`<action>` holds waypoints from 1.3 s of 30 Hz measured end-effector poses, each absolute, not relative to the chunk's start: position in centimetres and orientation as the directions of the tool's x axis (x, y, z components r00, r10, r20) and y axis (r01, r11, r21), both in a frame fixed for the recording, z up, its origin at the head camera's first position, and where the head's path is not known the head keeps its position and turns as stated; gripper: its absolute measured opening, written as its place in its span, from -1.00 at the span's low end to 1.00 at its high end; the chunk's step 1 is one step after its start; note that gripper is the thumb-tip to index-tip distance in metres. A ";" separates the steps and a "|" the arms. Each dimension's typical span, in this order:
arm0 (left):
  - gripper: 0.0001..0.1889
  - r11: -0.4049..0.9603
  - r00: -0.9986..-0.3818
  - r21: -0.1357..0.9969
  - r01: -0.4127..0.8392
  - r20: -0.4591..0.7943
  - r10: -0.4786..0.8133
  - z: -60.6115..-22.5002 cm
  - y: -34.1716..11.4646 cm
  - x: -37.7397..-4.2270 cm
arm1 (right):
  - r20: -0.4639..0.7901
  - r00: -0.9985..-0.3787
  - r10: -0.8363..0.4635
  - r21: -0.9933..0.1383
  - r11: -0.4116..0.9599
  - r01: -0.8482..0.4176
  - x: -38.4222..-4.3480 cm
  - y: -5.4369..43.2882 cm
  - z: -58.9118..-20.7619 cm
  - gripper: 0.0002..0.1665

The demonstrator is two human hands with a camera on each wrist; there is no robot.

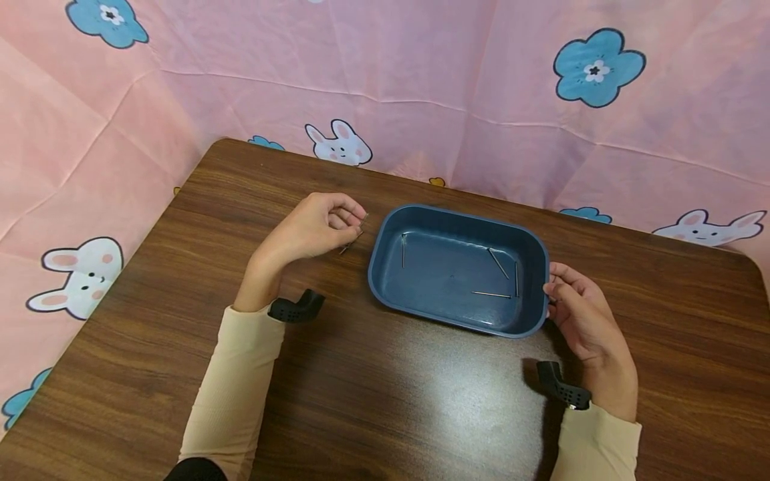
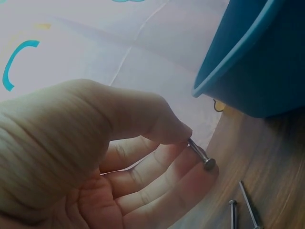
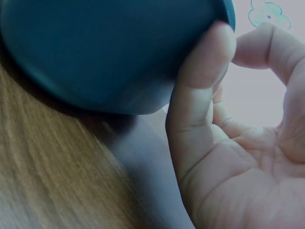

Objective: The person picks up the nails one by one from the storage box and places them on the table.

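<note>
metal nail [image 2: 200,153] pinched in left hand [image 1: 313,226] fingers, just off blue rounded-rectangular plastic tray [image 1: 442,287]'s left edge | right rim gripped by right hand [image 1: 582,310] fingers | loads of brown wood-grain table [image 1: 385,394] left out front

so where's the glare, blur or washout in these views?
Head: white glare on the tabletop near the tub; left wrist: cloth backdrop hazy, washed out; right wrist: tub dark and soft, blown-out white patch framed by the right hand.

We look down on a dark wood-grain table [image 1: 373,401] with rounded far corners, where an open blue tray [image 1: 445,284] stands and metal nails [image 2: 233,215] lie nearby.
</note>
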State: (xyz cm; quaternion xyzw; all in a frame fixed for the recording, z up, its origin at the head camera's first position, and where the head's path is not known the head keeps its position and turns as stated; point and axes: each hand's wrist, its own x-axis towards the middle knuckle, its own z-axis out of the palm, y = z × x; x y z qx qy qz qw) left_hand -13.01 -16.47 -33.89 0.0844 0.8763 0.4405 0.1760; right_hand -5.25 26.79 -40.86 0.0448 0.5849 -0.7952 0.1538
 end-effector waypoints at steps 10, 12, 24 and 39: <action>-0.71 0.605 -0.925 0.796 -0.008 -0.236 0.297 -34.4 -16.9 -13.3 | -0.241 -0.951 -0.195 -0.924 -0.254 0.287 -5.2 26.8 -40.9 -0.66; -0.71 0.605 -0.925 0.796 -0.009 -0.236 0.297 -34.5 -17.0 -13.3 | -0.240 -0.951 -0.193 -0.925 -0.251 0.285 -5.2 26.8 -41.0 -0.66; -0.69 0.583 -0.916 0.812 -0.032 -0.257 0.308 -34.9 -17.4 -13.5 | -0.246 -0.952 -0.184 -0.925 -0.249 0.287 -5.2 26.7 -41.0 -0.68; -0.69 0.560 -0.921 0.824 -0.088 -0.282 0.271 -35.4 -18.1 -13.5 | -0.241 -0.951 -0.194 -0.923 -0.256 0.287 -5.2 26.9 -41.1 -0.66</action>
